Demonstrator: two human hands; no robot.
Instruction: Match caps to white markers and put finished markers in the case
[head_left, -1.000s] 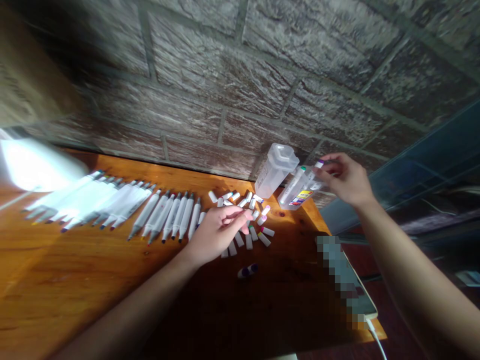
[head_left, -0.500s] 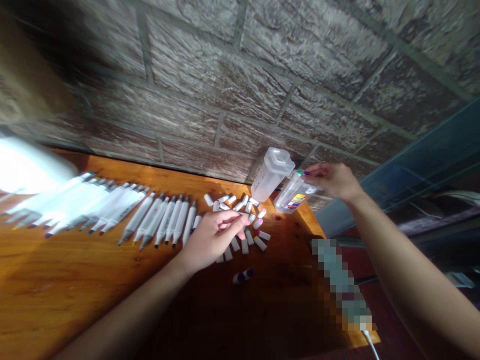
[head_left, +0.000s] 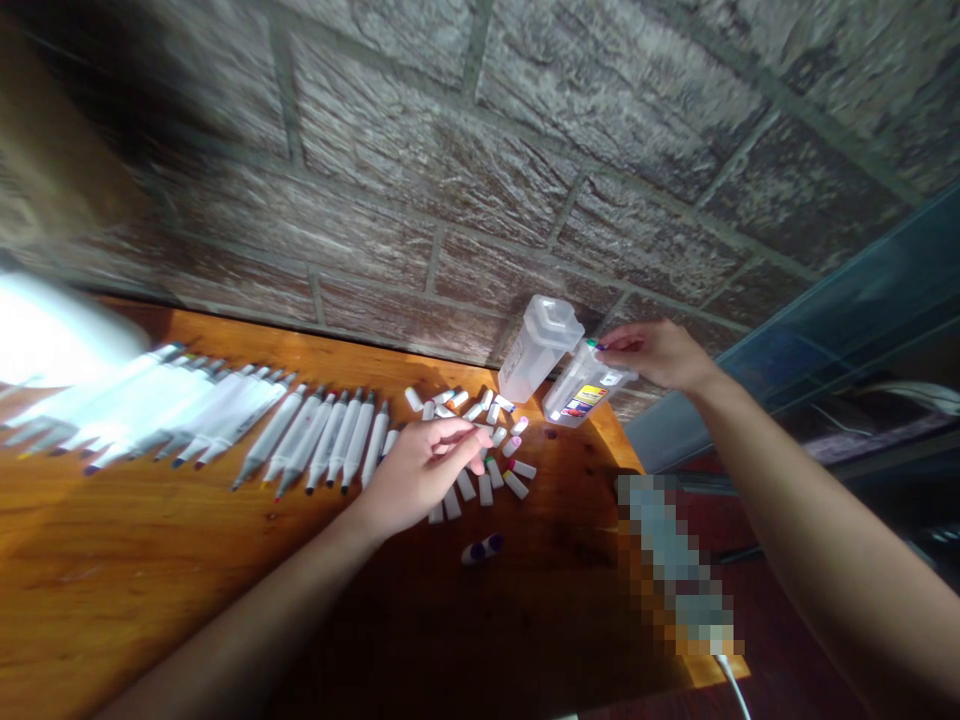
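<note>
My right hand [head_left: 664, 352] is at the mouth of a clear plastic container [head_left: 581, 400] with a yellow label. Its fingers pinch the purple end of a marker [head_left: 601, 347], beside a green-ended marker [head_left: 592, 343] standing in that container. My left hand [head_left: 420, 465] hovers over a scatter of white marker caps [head_left: 515, 485] with coloured ends. Thumb and fingers are pressed together there; whatever lies between them is too small to make out. Left of that hand, white markers [head_left: 352, 445] lie in a long row on the wooden table [head_left: 112, 560].
A second translucent container [head_left: 534, 350] stands against the brick wall [head_left: 420, 180]. Two purple-ended caps [head_left: 482, 549] lie nearer to me. A blurred-out object [head_left: 679, 560] with a white cable [head_left: 733, 685] rests along the table's right edge. A bright white object [head_left: 60, 330] is at far left.
The whole view has shifted slightly. My right hand is a touch lower on the container, and the purple end sits closer to the green one. My left hand has barely moved.
</note>
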